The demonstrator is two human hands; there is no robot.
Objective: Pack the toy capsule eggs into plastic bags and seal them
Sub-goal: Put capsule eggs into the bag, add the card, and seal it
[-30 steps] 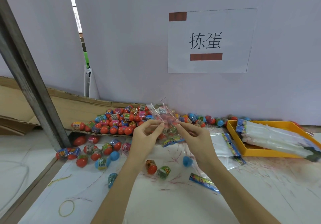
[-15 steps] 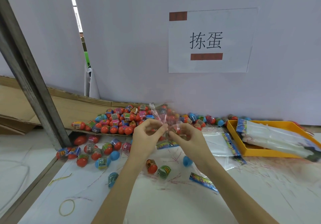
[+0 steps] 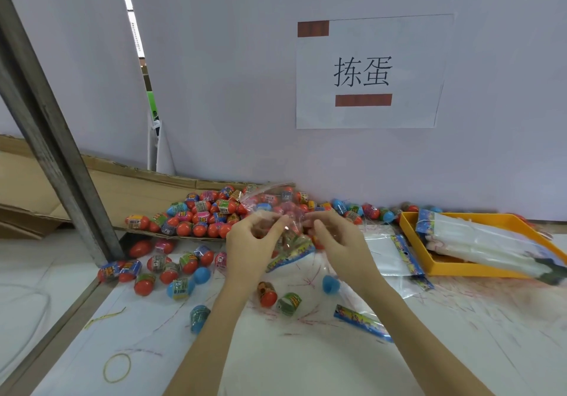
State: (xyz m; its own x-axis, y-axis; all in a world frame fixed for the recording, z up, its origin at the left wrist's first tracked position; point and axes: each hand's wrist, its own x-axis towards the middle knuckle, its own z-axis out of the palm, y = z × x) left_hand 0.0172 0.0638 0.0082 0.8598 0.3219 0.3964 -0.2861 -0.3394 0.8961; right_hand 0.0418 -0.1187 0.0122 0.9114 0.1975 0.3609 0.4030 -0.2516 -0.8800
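Above the table's middle, my left hand (image 3: 251,242) and my right hand (image 3: 334,239) both pinch a clear plastic bag (image 3: 276,202) with a colourful header card (image 3: 290,256) hanging below. The bag's clear part stands up behind my fingers, in front of a big pile of red, blue and pink capsule eggs (image 3: 202,214) on cardboard. Loose eggs lie nearer me: a red one (image 3: 267,294), a green one (image 3: 290,303), a blue one (image 3: 330,283). Whether the held bag has eggs inside is unclear.
A yellow tray (image 3: 460,268) holding a bundle of bags stands at the right. Flat bags (image 3: 388,254) lie beside it, another header card (image 3: 362,322) nearer me. A rubber band (image 3: 117,367) lies front left. A metal post (image 3: 52,150) rises at left; a white wall with a paper sign (image 3: 368,73) stands behind.
My hands came together at the bag half a second ago and have now drawn slightly apart again, still pinching it. The bag's clear top has shifted left and flattened.
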